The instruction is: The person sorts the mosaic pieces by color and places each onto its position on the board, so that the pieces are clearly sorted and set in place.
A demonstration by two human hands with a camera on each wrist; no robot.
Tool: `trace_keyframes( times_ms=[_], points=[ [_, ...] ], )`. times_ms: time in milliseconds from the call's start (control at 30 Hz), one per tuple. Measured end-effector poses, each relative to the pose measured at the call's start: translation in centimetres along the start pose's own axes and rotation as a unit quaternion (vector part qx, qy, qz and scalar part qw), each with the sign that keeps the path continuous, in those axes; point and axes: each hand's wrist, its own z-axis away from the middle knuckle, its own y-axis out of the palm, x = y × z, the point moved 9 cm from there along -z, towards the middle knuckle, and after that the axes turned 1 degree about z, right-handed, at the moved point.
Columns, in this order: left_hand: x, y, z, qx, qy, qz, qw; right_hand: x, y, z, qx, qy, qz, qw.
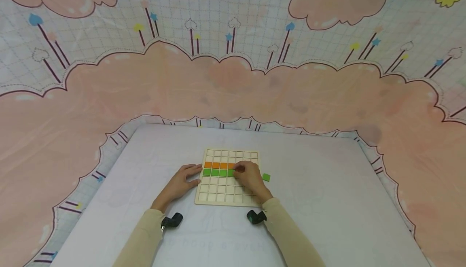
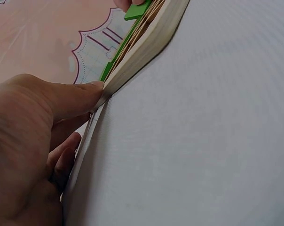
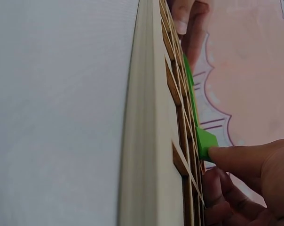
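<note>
A pale wooden grid board [image 1: 227, 198] lies on the table, with a row of orange tiles [image 1: 216, 165] and a row of green tiles [image 1: 214, 172] directly below it. My right hand [image 1: 251, 176] is over the board's right half and pinches a green tile [image 3: 206, 142], tilted above the grid at the right end of the green row. On the other side, my left hand [image 1: 183, 182] rests at the board's left edge, its thumb [image 2: 85, 96] against the wooden side in the left wrist view and its fingers extended.
One loose green tile [image 1: 266, 177] lies on the white table [image 1: 335, 202] just right of the board. A patterned cloth [image 1: 233, 89] with pink clouds hangs behind and around the table. Each wrist carries a small black camera [image 1: 172, 220].
</note>
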Motion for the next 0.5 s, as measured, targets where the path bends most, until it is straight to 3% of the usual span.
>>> trace_keyframes(
  times_ms=[200, 500],
  points=[
    [-0.11, -0.05, 0.02, -0.001, 0.009, -0.001, 1.0, 0.3, -0.04, 0.05, -0.012, -0.018, 0.018, 0.9996],
    [-0.13, -0.04, 0.06, -0.003, 0.006, 0.001, 1.0, 0.07, 0.27, 0.0, -0.005, -0.006, 0.021, 0.9998]
  ],
)
